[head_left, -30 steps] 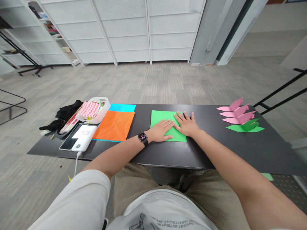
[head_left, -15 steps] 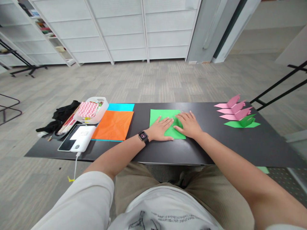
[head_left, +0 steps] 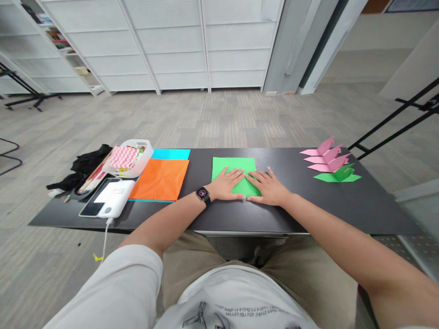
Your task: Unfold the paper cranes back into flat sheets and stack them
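Note:
A green paper sheet lies flat on the dark table in front of me. My left hand rests with spread fingers on the left and lower part of the sheet. Over its lower right part lies my right hand, its fingers also apart. Both hands press flat, their thumbs almost meeting near the sheet's lower edge, which they partly hide. A black watch is on my left wrist.
Orange paper lies over blue paper to the left. Beyond are a white basket, a white power bank with a cable, and a phone. Pink folded papers and a green one stand at the right.
My right hand has slid down the green sheet toward its lower right edge, nearer my left thumb. My left hand has hardly moved. The view has shifted slightly.

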Demonstrator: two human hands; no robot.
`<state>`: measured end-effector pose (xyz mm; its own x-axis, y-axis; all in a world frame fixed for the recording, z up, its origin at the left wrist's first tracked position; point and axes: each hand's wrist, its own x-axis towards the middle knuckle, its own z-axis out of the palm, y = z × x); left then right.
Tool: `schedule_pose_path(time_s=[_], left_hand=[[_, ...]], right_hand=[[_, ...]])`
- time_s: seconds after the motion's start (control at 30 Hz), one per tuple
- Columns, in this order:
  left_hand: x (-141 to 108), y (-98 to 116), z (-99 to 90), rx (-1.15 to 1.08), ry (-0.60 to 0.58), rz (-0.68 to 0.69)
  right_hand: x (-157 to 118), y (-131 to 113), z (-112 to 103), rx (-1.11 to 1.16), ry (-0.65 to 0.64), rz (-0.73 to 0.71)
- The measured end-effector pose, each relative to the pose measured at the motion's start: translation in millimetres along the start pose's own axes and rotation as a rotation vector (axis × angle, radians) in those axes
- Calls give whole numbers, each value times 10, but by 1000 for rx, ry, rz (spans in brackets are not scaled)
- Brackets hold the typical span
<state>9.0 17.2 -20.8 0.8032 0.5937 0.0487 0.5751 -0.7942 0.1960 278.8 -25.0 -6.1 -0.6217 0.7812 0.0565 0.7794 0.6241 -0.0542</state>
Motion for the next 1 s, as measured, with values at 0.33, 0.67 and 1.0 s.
schedule_pose_path(time_s=[0.33, 0.67, 1.0], left_hand=[[-1, 50, -2, 19, 31, -36], [-64, 53, -53, 72, 52, 6], [-315, 30, -109, 93, 21, -44]], right_hand=[[114, -45, 4, 66, 56, 118], [36, -50, 110, 31, 79, 70], [60, -52, 54, 54, 48, 55]])
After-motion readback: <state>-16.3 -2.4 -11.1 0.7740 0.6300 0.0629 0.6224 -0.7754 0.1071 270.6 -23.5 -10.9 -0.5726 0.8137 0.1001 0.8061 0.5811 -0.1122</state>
